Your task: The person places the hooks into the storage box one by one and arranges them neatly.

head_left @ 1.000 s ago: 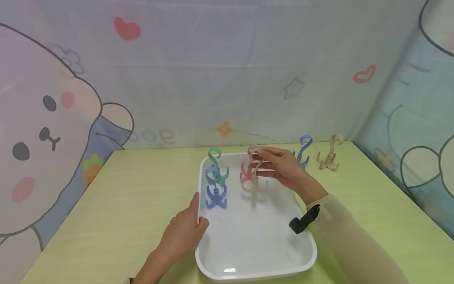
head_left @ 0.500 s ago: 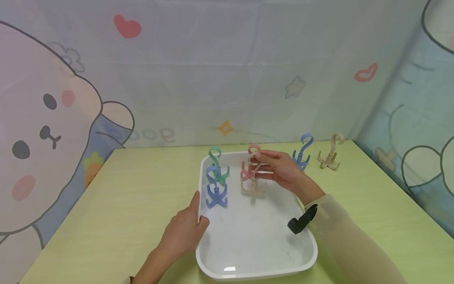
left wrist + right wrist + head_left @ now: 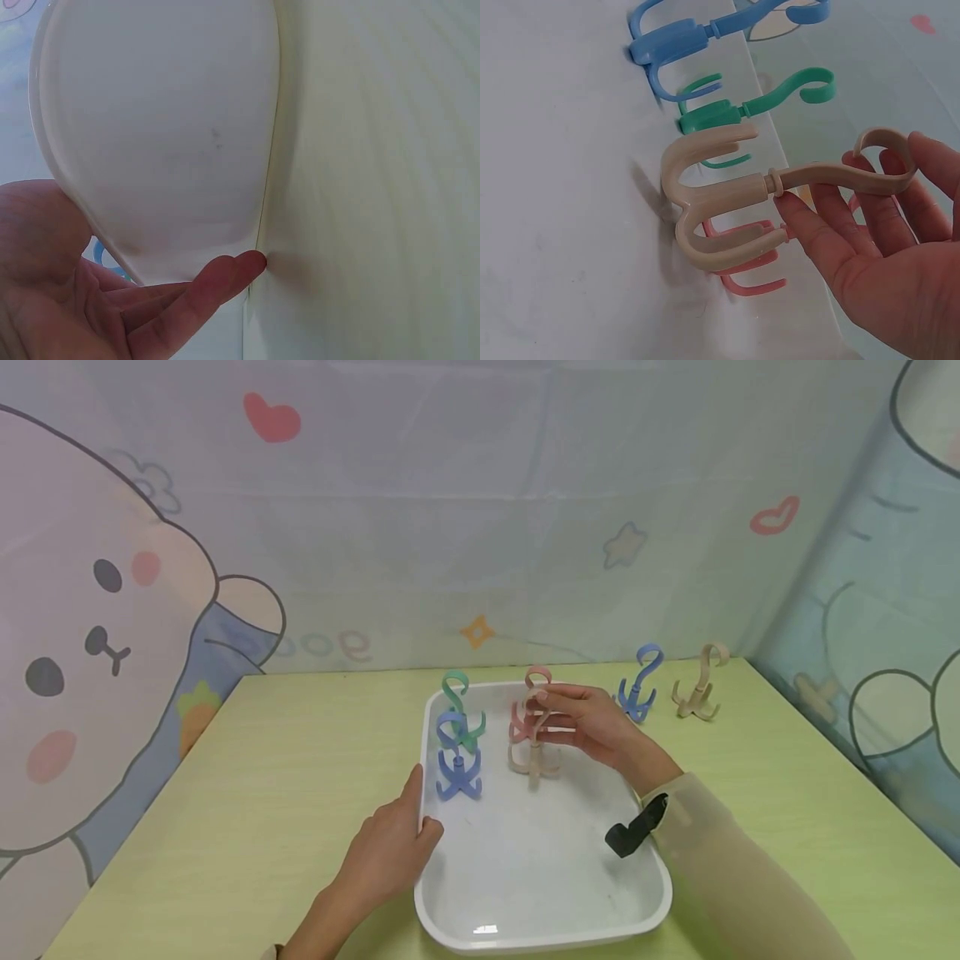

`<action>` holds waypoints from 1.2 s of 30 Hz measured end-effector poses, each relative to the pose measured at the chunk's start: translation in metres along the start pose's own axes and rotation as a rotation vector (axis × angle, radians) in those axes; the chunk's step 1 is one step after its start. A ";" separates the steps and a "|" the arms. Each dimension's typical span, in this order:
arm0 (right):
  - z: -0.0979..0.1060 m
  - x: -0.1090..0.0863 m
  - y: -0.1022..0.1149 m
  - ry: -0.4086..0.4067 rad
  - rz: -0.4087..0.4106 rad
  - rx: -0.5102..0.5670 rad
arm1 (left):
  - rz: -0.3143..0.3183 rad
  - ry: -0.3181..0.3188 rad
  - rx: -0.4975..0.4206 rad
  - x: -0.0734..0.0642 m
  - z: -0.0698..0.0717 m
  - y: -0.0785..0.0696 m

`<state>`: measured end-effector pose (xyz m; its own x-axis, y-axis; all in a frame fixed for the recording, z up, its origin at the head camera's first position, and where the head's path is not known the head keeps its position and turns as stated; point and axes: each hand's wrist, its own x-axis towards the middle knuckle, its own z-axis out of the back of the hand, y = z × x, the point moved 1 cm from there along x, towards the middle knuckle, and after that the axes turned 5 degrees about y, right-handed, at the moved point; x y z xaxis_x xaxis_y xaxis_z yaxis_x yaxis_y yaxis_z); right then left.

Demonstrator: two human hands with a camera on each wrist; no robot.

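Observation:
A beige four-pronged swivel hook (image 3: 535,760) stands upright low over the white tray (image 3: 540,868), its shadow close by its base. My right hand (image 3: 588,722) pinches its curled top between thumb and fingers, seen closely with the beige hook (image 3: 720,191) in the right wrist view. Behind it stands a pink hook (image 3: 521,724), partly covered by my fingers. To the left in the tray are a blue hook (image 3: 458,775) and a green hook (image 3: 468,732). My left hand (image 3: 386,852) grips the tray's left rim, thumb inside; its fingers lie along the outer wall (image 3: 165,225).
On the yellow-green table (image 3: 315,735), right of the tray, stand another blue hook (image 3: 634,697) and another beige hook (image 3: 697,693). A printed cloth backdrop (image 3: 480,527) rises behind the table, with a side cloth (image 3: 877,635) at the right.
My right hand has shifted slightly left with the beige hook, which stands straighter. More of the blue hook on the table shows. My left hand stays on the rim.

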<state>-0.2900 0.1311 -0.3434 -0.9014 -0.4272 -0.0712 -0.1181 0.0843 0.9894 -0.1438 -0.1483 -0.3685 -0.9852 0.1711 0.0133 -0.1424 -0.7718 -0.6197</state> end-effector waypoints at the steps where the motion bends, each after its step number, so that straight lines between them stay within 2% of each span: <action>1: 0.000 0.000 0.000 0.000 -0.002 0.006 | 0.000 0.000 0.001 0.000 0.000 0.000; 8: 0.003 -0.002 -0.002 -0.004 -0.012 0.011 | -0.006 -0.005 0.002 0.000 -0.001 0.000; 23: 0.001 -0.007 -0.002 0.024 0.023 0.020 | -0.008 -0.017 0.022 0.000 -0.001 0.001; 36: 0.000 -0.009 0.001 0.009 0.029 -0.019 | -0.007 -0.015 0.013 -0.001 -0.001 0.001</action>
<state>-0.2819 0.1349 -0.3421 -0.9004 -0.4331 -0.0409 -0.0834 0.0796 0.9933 -0.1433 -0.1486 -0.3695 -0.9854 0.1680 0.0294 -0.1509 -0.7787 -0.6090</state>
